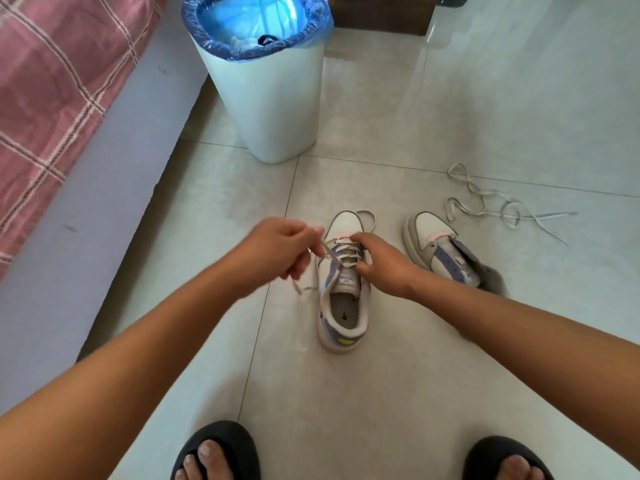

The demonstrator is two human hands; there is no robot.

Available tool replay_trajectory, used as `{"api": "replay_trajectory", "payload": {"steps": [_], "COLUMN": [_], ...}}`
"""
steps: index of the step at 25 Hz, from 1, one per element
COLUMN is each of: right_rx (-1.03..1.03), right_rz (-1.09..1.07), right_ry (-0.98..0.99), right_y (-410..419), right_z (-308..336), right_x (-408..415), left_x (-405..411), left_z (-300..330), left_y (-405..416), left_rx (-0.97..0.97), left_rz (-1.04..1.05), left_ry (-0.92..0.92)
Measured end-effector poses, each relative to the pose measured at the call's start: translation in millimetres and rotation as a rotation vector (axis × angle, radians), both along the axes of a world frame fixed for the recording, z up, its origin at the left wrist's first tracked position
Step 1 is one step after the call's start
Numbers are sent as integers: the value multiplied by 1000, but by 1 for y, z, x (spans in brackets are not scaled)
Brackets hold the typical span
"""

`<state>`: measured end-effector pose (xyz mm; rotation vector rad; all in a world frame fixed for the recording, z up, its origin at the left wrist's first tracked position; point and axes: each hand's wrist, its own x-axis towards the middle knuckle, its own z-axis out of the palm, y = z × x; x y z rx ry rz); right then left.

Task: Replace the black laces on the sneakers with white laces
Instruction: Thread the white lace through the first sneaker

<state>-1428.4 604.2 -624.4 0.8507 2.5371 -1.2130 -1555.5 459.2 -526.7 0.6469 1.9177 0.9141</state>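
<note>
Left hand (277, 245) pinches one end of the white lace (341, 256) pulled out sideways, fingers curled round it; right hand (379, 263) rests on the near sneaker (343, 306) at the eyelets, fingers bent onto the lacing, can't tell if it actually grips the lace. Two sneakers on the tile floor (415, 375): this one partly laced, second sneaker (440, 249) just right of it, unlaced. One loose white lace (498, 202) lies beyond that; one white bin (270, 95) with blue liner stands ahead, something black inside.
</note>
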Motion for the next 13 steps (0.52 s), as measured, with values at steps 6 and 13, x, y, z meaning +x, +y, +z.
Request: {"api": "replay_trajectory", "payload": {"steps": [6, 13], "right_rx": [109, -508], "right_rz": [125, -563], "right_ry": [133, 308], "right_y": [-14, -14], "right_z": [10, 23], "right_x": [-9, -24], "left_x": [-13, -19], "left_z": [43, 54], "left_y": [12, 43], "left_rx": [267, 423], "left_rz": [20, -224], "left_ry": [-106, -30]}}
